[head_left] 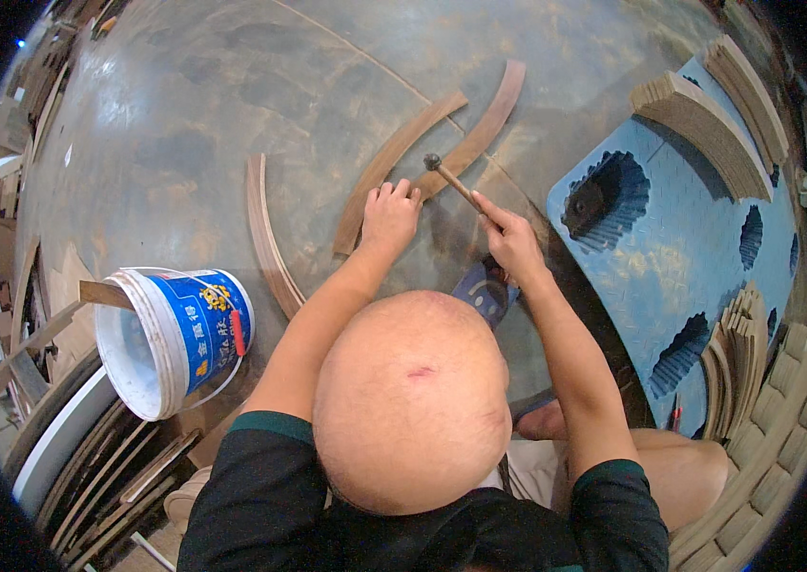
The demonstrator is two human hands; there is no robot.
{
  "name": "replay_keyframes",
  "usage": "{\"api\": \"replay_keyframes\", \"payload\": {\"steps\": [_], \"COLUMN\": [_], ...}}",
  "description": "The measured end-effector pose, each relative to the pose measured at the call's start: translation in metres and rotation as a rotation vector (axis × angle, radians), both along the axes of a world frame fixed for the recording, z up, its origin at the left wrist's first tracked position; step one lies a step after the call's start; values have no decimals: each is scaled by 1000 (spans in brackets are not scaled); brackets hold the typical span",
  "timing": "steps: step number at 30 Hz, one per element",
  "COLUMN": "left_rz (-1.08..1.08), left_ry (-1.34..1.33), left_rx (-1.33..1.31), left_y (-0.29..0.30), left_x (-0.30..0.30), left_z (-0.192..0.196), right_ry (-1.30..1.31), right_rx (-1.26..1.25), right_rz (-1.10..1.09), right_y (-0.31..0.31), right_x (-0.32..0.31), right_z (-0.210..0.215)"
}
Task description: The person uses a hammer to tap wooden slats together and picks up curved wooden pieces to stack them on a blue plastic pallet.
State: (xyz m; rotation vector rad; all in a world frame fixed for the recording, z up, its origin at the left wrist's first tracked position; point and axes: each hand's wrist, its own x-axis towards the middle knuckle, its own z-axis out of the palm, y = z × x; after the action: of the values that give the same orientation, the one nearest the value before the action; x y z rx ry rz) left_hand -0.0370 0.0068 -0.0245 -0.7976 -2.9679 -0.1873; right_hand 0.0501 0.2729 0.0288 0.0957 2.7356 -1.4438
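Note:
My right hand (515,243) is wrapped round the wooden handle of a hammer (459,185). Its dark head is up at the left end, over the end of a curved wooden strip (486,129). That strip meets or overlaps a second curved strip (402,151) on the floor. My left hand (391,215) rests over the place where the two come together, its fingers bent and closed on the wood. Whether something small is pinched between the fingertips is hidden. A third curved strip (265,234), seen edge-on, lies to the left of my left forearm.
At left stands a white bucket (184,334) with a blue label and a wooden piece (106,294) at its rim. On the right, a blue panel (632,257) with dark jagged holes carries stacks of curved wood (704,129). More curved offcuts (103,477) are piled at lower left.

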Motion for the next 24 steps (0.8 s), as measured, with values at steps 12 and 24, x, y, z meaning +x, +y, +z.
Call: {"api": "replay_keyframes", "payload": {"steps": [12, 24], "left_rz": [-13, -8], "left_ry": [7, 58], "left_rx": [-3, 48], "left_y": [1, 0], "left_x": [1, 4], "left_z": [4, -2], "right_ry": [-66, -8], "right_rx": [-78, 92], "right_rz": [-60, 7], "right_y": [6, 1], "right_x": [-2, -6], "right_z": [0, 5]}}
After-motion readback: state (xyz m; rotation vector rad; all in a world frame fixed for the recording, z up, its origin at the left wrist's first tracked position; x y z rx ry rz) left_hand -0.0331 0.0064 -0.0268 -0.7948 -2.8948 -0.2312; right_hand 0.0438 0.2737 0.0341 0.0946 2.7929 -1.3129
